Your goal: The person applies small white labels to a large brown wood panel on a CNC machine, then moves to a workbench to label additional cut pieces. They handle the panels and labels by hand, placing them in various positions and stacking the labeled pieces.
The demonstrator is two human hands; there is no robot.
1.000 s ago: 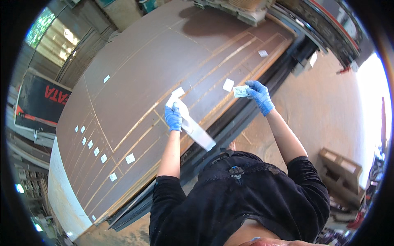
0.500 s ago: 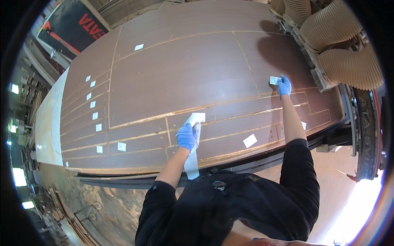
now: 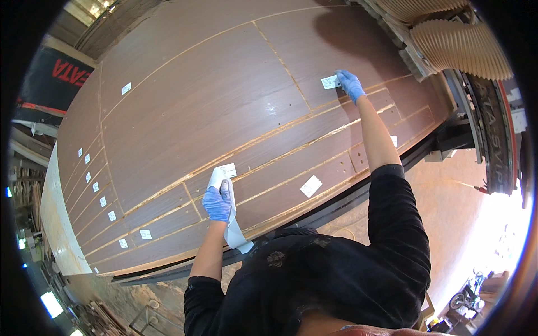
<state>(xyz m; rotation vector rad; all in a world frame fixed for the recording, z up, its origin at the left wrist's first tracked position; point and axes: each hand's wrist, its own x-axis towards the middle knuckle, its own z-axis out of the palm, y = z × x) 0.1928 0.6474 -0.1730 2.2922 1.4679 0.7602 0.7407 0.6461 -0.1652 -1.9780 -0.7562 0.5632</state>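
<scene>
My left hand (image 3: 217, 204), in a blue glove, is closed round a long strip of white labels (image 3: 238, 238). The strip's lower part hangs past the panel's near edge. A printed label (image 3: 227, 170) shows at its upper end, over the panel. Farther off to the right, my gloved right hand (image 3: 351, 88) has its fingertips at the right edge of a white label (image 3: 330, 82). Whether that label lies flat on the brown wood-grain panel (image 3: 190, 112) or just above it, I cannot tell. Pale grooves divide the panel into pieces.
More labels sit on the panel, including one (image 3: 311, 186) near the front edge and several small ones at left. Ribbed beige hoses (image 3: 459, 50) and a machine frame (image 3: 493, 134) stand at right. A dark machine housing (image 3: 47, 81) is at far left.
The view has turned, so the panel and both hands appear farther left. Both hands keep nearly the same places over the panel, the left on the strip, the right at its label.
</scene>
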